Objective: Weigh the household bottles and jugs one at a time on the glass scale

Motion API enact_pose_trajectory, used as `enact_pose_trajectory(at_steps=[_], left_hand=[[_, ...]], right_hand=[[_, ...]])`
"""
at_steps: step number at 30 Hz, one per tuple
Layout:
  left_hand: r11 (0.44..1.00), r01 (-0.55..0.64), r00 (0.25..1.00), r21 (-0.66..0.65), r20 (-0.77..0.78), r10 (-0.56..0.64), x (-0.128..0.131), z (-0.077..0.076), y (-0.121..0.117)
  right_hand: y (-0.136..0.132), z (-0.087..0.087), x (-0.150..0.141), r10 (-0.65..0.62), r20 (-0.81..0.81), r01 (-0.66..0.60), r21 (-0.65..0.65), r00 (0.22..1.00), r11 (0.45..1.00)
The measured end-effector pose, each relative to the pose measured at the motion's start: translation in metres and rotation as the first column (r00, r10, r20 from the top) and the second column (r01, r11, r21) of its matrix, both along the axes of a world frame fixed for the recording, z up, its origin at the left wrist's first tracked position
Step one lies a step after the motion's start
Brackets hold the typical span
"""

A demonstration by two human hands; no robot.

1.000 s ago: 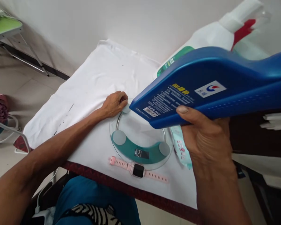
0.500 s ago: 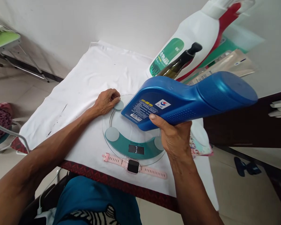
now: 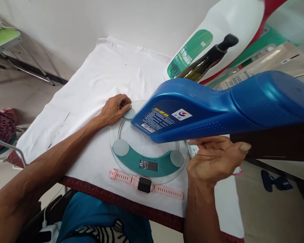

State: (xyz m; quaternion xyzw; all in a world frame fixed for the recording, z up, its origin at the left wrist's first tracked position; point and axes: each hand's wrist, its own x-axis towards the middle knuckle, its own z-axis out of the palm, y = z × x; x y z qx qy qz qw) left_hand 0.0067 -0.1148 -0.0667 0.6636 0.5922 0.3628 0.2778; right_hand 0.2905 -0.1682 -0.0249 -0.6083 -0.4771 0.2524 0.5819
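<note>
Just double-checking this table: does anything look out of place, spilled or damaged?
Yes: dark marks streak the white cloth near its left edge. They stand out against the mostly plain fabric; I can't tell whether they're stains or ink. No spill shows.

A plain pale wall (image 3: 73, 20) meets the light tiled floor (image 3: 32, 98) along a dark skirting (image 3: 60, 80). On the left side stands a green-topped table (image 3: 5, 37). On the right is dark furniture (image 3: 268, 145), perhaps a cabinet, partly hidden.
</note>
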Motion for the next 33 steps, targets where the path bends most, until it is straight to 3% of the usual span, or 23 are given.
enact_pose_trajectory(at_steps=[3, 7, 22, 33], left_hand=[[1.0, -0.004, 1.0, 0.003, 0.013, 0.004, 0.0, -0.0003, 0.001], [1.0, -0.002, 1.0, 0.013, 0.001, 0.002, -0.0001, 0.001, 0.002], [0.998, 0.016, 0.999, 0.058, 0.032, -0.018, -0.003, -0.0035, 0.0035], [0.997, 0.022, 0.999, 0.076, 0.04, -0.025, -0.0037, -0.0055, 0.0047]], right_hand=[[-0.0038, -0.0039, 0.0021, -0.139, 0.039, 0.127, 0.216, 0.99, 0.968], [-0.0044, -0.0058, 0.0025, -0.107, 0.119, 0.069, 0.29, 0.987, 0.954], [-0.0014, -0.0069, 0.0097, -0.106, 0.158, 0.05, 0.326, 0.982, 0.944], [-0.0032, -0.0083, 0.01, -0.057, 0.203, 0.001, 0.268, 0.977, 0.963]])
